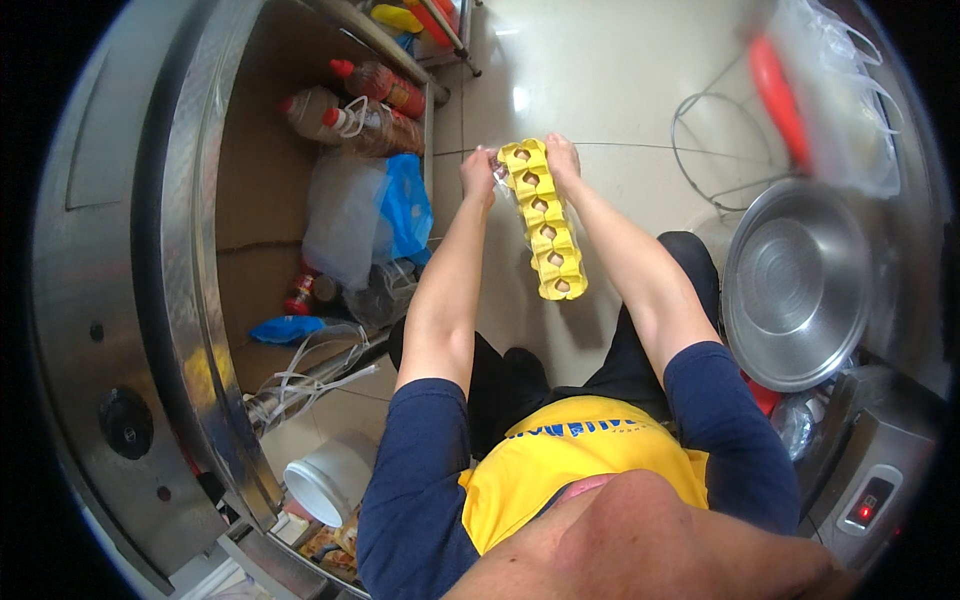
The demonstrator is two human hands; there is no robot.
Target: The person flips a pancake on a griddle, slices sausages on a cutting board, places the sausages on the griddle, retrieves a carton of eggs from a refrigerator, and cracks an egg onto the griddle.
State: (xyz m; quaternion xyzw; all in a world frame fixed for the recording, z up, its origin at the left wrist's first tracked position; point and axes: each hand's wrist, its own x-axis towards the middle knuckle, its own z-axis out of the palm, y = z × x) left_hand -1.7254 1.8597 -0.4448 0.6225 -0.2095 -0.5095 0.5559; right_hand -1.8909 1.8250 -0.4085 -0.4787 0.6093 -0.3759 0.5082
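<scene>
A narrow yellow egg carton (553, 232) hangs above the tiled floor, its long side running toward me. Brownish eggs show through its row of openings. At the carton's far right corner is my right hand (562, 159), gripping the edge. My left hand (478, 177) is closed at the far left side on clear plastic wrap (504, 180), which runs along that side of the carton. Something reddish shows through the plastic beside the left fingers. The fingertips of both hands are partly hidden.
On the left, a low shelf (259, 187) holds red-capped bottles (382, 129), plastic bags (345, 214) and a red-lidded jar (301, 291). A white bucket (322, 480) stands near my left side. To the right are a large metal basin (796, 285), a wire stand (679, 142) and a hanging plastic bag (840, 112).
</scene>
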